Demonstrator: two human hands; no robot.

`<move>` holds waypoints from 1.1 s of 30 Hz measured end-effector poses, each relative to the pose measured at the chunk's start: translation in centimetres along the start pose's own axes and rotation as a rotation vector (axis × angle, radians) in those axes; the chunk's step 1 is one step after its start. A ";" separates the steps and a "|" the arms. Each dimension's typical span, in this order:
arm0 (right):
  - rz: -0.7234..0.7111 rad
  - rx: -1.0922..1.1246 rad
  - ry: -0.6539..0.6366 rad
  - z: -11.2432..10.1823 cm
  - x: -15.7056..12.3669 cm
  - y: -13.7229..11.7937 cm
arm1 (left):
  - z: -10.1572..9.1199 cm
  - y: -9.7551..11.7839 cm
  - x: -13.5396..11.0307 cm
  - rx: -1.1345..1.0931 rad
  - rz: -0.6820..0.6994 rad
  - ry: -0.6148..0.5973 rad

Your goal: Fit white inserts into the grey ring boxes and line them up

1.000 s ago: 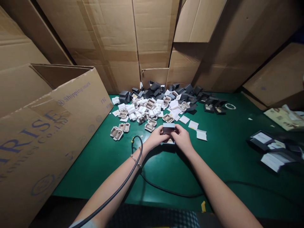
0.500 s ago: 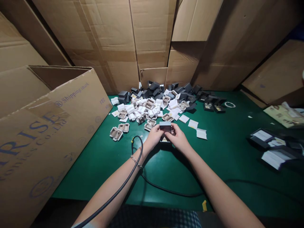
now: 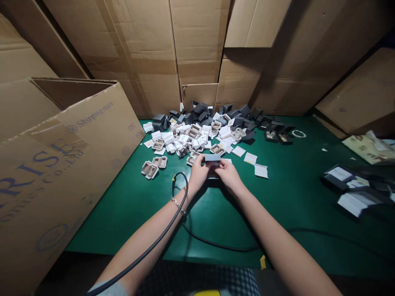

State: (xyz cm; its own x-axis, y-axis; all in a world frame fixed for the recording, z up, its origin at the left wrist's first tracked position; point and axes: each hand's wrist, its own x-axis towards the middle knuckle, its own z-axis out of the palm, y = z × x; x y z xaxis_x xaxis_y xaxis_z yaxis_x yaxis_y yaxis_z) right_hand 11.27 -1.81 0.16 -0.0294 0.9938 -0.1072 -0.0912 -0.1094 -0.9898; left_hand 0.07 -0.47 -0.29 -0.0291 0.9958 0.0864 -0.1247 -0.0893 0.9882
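Between both hands is a small dark box [image 3: 212, 158], its top edge catching the light. My left hand [image 3: 198, 172] grips its left side, and my right hand [image 3: 228, 172] holds the right side with bent fingers. The inside of the box is mostly hidden by my fingers. Just beyond the hands lies a heap of white paper inserts and folded card trays [image 3: 194, 137]. Behind that heap are piled several small black boxes [image 3: 202, 113]. Two card trays [image 3: 154, 166] lie apart, left of my hands. A black cable [image 3: 160, 236] loops over my left forearm, by a chain bracelet [image 3: 175, 201].
A large open cardboard carton [image 3: 70, 164] stands at the left. Stacked cartons [image 3: 138, 49] wall off the back of the green table [image 3: 129, 218]. More opened black boxes with white papers [image 3: 352, 201] lie at the right, near a crumpled bag [image 3: 370, 148]. A white ring [image 3: 298, 134] lies further back.
The dark box has tilted in my hands, so less of its inside shows. My right thumb has drawn back from over its middle. The view has shifted slightly.
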 end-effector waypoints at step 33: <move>0.025 -0.117 -0.020 1.5 -0.7 0.8 | -0.1 0.3 -0.3 0.037 -0.013 -0.032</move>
State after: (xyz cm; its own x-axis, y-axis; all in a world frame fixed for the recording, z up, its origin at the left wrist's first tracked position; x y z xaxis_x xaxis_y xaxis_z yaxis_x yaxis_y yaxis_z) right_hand 9.76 -2.60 -0.43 -0.0497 0.9901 -0.1315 0.0270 -0.1303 -0.9911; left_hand -0.05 -0.82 -0.02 0.0045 0.9971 0.0765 -0.0879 -0.0758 0.9932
